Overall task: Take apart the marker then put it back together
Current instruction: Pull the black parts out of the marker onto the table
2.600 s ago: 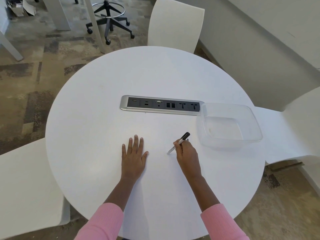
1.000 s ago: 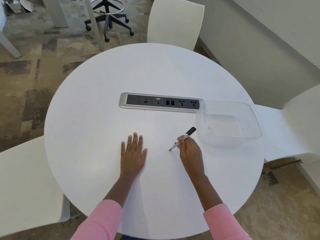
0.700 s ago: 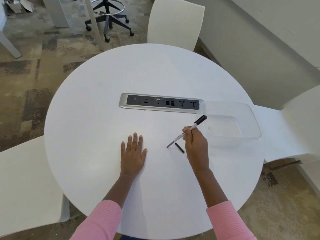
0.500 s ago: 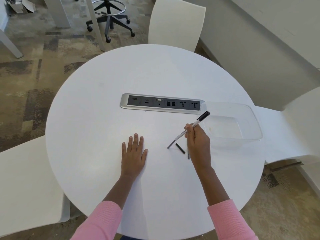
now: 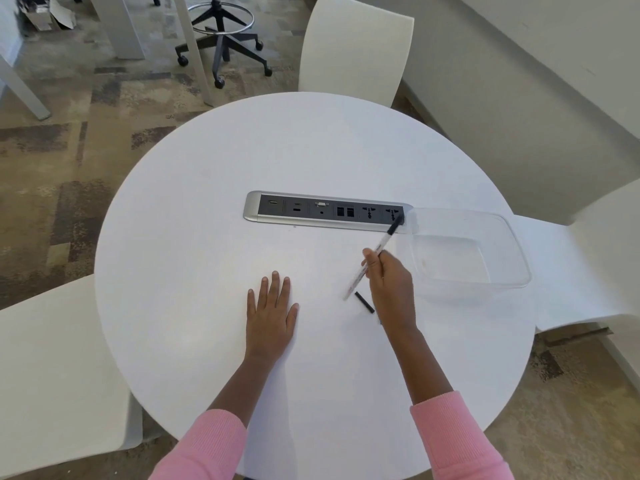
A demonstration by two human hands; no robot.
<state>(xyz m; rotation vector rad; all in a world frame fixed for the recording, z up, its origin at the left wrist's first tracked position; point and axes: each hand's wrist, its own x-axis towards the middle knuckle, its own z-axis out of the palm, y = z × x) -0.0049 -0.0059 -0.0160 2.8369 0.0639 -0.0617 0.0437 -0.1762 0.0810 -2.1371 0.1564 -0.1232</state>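
Note:
My right hand grips a thin white marker by its middle and holds it tilted above the round white table. Its black end points up and away toward the power strip; its lower end hangs just over the tabletop. A short black piece lies on the table right below the hand, partly hidden by it. My left hand rests flat on the table, palm down, fingers slightly spread, holding nothing.
A silver and dark power strip is set into the table's middle. A clear plastic container sits right of my right hand. White chairs stand at the far side, left and right.
My right hand lifted the marker off the table and tilted it steeper. A short black piece came into view on the table under it. My left hand stayed flat.

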